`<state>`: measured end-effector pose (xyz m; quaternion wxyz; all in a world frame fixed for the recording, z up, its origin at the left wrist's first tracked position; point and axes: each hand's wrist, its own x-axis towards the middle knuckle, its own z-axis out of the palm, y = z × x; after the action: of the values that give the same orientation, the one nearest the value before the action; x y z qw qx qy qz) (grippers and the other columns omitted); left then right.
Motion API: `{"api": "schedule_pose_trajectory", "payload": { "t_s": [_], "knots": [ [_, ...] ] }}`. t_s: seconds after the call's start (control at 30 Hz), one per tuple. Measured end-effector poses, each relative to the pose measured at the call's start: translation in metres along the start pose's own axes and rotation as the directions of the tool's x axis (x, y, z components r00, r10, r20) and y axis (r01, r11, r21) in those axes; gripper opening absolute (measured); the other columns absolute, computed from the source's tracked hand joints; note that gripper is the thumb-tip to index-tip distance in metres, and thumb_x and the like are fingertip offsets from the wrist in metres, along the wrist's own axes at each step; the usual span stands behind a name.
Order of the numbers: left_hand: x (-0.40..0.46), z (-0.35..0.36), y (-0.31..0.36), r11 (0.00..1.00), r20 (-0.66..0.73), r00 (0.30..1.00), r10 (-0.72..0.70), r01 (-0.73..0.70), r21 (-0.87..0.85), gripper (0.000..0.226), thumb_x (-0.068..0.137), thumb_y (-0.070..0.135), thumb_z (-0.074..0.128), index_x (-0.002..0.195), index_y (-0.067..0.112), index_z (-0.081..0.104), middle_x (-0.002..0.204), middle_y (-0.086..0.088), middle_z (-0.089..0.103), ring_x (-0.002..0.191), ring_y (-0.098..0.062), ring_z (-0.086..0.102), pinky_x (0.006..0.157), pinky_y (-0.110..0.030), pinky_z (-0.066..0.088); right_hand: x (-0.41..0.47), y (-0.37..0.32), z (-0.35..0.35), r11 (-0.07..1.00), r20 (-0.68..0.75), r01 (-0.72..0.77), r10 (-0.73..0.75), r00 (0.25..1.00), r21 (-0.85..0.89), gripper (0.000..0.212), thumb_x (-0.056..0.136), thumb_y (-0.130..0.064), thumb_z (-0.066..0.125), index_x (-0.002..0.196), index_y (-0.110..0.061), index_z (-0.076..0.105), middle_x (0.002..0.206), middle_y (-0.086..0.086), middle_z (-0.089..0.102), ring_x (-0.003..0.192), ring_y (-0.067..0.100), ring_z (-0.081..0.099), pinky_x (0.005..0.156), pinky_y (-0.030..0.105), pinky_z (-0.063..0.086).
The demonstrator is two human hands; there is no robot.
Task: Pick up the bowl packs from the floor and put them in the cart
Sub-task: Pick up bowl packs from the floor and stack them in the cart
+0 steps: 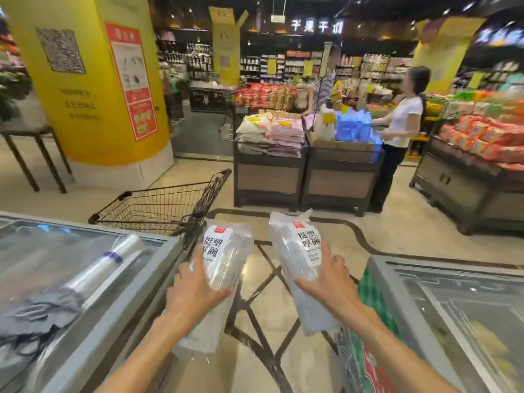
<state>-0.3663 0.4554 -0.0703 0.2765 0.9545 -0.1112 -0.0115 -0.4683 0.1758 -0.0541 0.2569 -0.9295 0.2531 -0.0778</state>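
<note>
A supermarket sales floor. Display bins (269, 171) hold stacked bags of goods, and long shelves (312, 66) of packaged products line the back wall under a lit sign (317, 25). A wire shopping cart (158, 207) stands on the polished tile floor (397, 236), glass-topped chest freezers (158, 259) flank the aisle, and a yellow pillar (85, 80) carries posters.
</note>
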Motion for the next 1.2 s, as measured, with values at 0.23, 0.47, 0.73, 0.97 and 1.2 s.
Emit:
{"api": "schedule_pose_trajectory", "payload": {
  "t_s": [0.23, 0.47, 0.73, 0.97, 1.2],
  "knots": [
    [0.184, 0.03, 0.058, 0.985, 0.027, 0.99, 0.138, -0.135, -0.107, 0.144, 0.059, 0.062, 0.088, 0.153, 0.052, -0.02, 0.139, -0.016, 0.047, 0.107, -0.03, 0.061, 0.088, -0.052, 0.056, 0.155, -0.007, -0.026, 0.992, -0.084, -0.128, 0.126, 0.988, -0.015, 0.125, 0.073, -0.067, 0.075, 0.158, -0.034, -0.009, 0.15, 0.016, 0.033, 0.135, 0.038, 0.042, 0.104, 0.053, 0.044],
    [0.353, 0.081, 0.116, 0.98, 0.058, 0.98, 0.192, -0.189, -0.061, 0.141, 0.063, 0.062, 0.087, 0.154, 0.045, -0.019, 0.135, -0.017, 0.047, 0.108, -0.031, 0.058, 0.089, -0.051, 0.055, 0.33, 0.015, -0.011, 0.985, -0.154, -0.161, 0.168, 0.974, 0.054, 0.134, 0.064, -0.072, 0.079, 0.156, -0.04, -0.013, 0.149, 0.013, 0.037, 0.133, 0.034, 0.043, 0.102, 0.054, 0.047],
    [0.557, 0.134, 0.189, 0.988, 0.064, 0.986, 0.153, -0.15, -0.047, 0.139, 0.062, 0.064, 0.084, 0.152, 0.048, -0.02, 0.146, -0.014, 0.04, 0.129, -0.036, 0.048, 0.102, -0.056, 0.048, 0.559, 0.042, -0.018, 0.986, -0.131, -0.143, 0.154, 0.979, 0.088, 0.134, 0.057, -0.083, 0.073, 0.153, -0.047, -0.013, 0.147, 0.006, 0.038, 0.129, 0.03, 0.046, 0.099, 0.055, 0.047],
    [0.723, 0.147, 0.219, 0.993, 0.033, 0.995, 0.091, -0.088, -0.074, 0.135, 0.062, 0.068, 0.082, 0.154, 0.048, -0.015, 0.145, -0.01, 0.042, 0.124, -0.033, 0.053, 0.097, -0.048, 0.052, 0.741, 0.011, -0.02, 0.997, -0.063, -0.068, 0.07, 0.996, 0.036, 0.128, 0.063, -0.076, 0.074, 0.155, -0.041, -0.007, 0.133, 0.011, 0.042, 0.117, 0.032, 0.052, 0.092, 0.05, 0.052],
    [0.892, 0.146, 0.215, 0.995, -0.068, 0.997, 0.026, -0.033, -0.099, 0.136, 0.062, 0.065, 0.085, 0.155, 0.047, -0.013, 0.15, -0.009, 0.038, 0.132, -0.034, 0.046, 0.101, -0.058, 0.05, 0.92, -0.046, 0.013, 1.0, -0.023, 0.019, -0.019, 1.0, -0.005, 0.127, 0.066, -0.076, 0.074, 0.156, -0.038, -0.007, 0.132, 0.013, 0.041, 0.12, 0.035, 0.051, 0.096, 0.052, 0.049]
  ]
}}
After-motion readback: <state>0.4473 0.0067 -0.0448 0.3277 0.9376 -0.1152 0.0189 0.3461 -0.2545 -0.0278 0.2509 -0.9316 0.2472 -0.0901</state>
